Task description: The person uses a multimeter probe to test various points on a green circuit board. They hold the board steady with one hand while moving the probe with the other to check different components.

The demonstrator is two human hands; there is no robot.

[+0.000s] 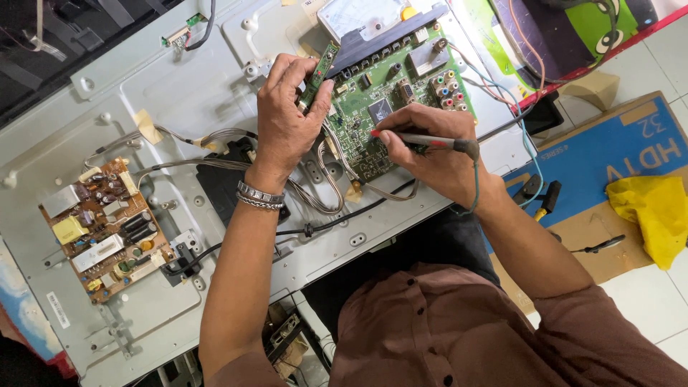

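Note:
My left hand (287, 115) pinches a narrow green circuit strip (321, 72) at the left edge of the green main board (390, 100). A metal bracelet (259, 196) circles that wrist. My right hand (430, 150) grips a red-tipped meter probe (423, 140) like a pen, its tip touching the main board's lower middle. The probe's green lead runs down past my wrist. The board is mounted on the grey metal back panel (179, 93) of a flat television lying face down.
A brown power board (107, 229) sits at the panel's left, joined by grey ribbon and black cables (322, 226). An analogue meter (362, 18) lies beyond the main board. At the right lie a cardboard box (623, 154), a yellow cloth (656, 211) and a second probe (546, 201).

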